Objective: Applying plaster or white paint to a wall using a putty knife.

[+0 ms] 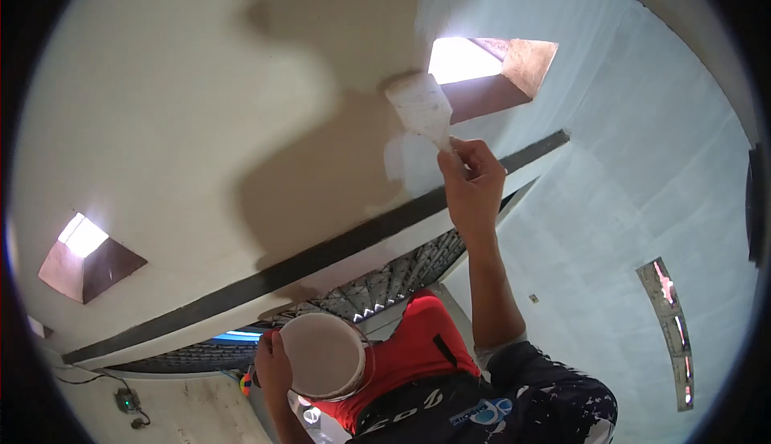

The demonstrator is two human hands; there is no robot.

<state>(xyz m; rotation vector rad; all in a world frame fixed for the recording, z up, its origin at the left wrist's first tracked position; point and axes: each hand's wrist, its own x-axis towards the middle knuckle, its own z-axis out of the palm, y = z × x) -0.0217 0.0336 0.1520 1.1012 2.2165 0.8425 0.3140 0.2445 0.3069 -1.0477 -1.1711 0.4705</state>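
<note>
My right hand (pixel 474 179) grips the handle of a wide, pale paintbrush (pixel 419 106). The bristle end is against the cream wall (pixel 161 122), beside the lower left corner of a bright trapezoid opening (pixel 466 62) with pinkish inner sides. A patch of lighter paint shows just below the brush, partly in shadow. My left hand (pixel 273 364) holds a small white bucket (pixel 325 356) with a wire handle by its side, low in front of me. The bucket's inside looks pale.
A dark horizontal band (pixel 321 247) runs below the openings, over a metal grille (pixel 401 275). A second opening (pixel 92 255) is at left. A pale blue wall (pixel 610 203) with a narrow slotted window (pixel 666 315) curves at right. A small wired device (pixel 127 400) is at lower left.
</note>
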